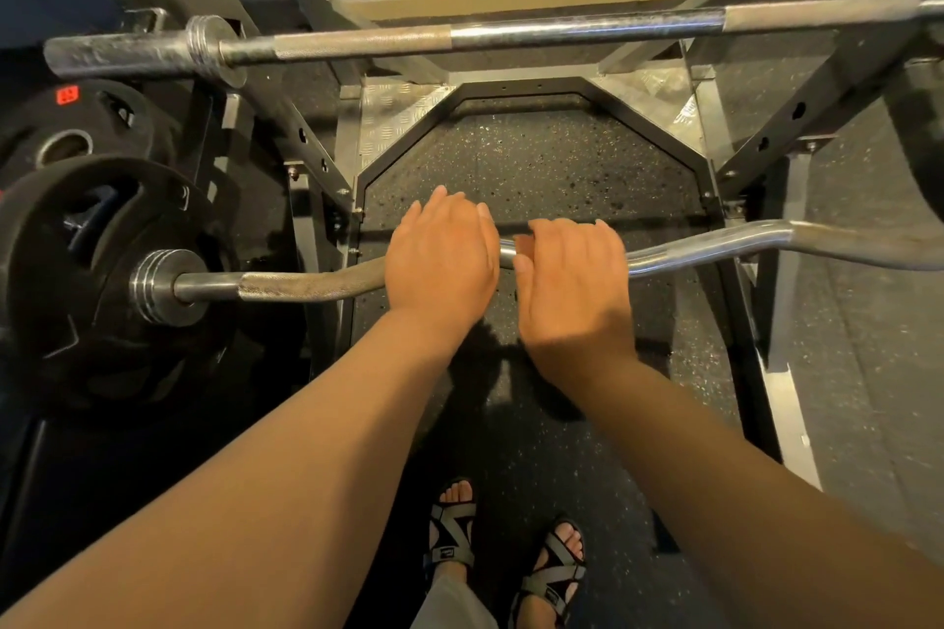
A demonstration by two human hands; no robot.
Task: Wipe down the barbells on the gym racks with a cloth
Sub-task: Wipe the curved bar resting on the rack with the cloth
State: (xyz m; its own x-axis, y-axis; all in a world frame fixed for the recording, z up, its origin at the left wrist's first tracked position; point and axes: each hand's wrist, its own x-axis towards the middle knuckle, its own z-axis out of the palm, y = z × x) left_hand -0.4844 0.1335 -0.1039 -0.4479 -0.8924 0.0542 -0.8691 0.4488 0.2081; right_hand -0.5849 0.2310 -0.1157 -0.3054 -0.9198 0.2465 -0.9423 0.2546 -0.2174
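Fingers [444, 207] of my left hand [442, 266] lie flat on the curl bar [306, 286]; my right hand [574, 276] wraps it, probably to steady it.

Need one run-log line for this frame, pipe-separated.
left hand: rests on curl bar, centre | right hand: over bar, grip unclear | cloth: not visible | straight barbell: racked beyond, untouched

One wide-angle camera worn on the person's head looks forward and steeply down, close above the left hand [442, 266] and right hand [574, 286] on the curl bar [306, 285], sandalled feet [452, 526] at the lower edge.
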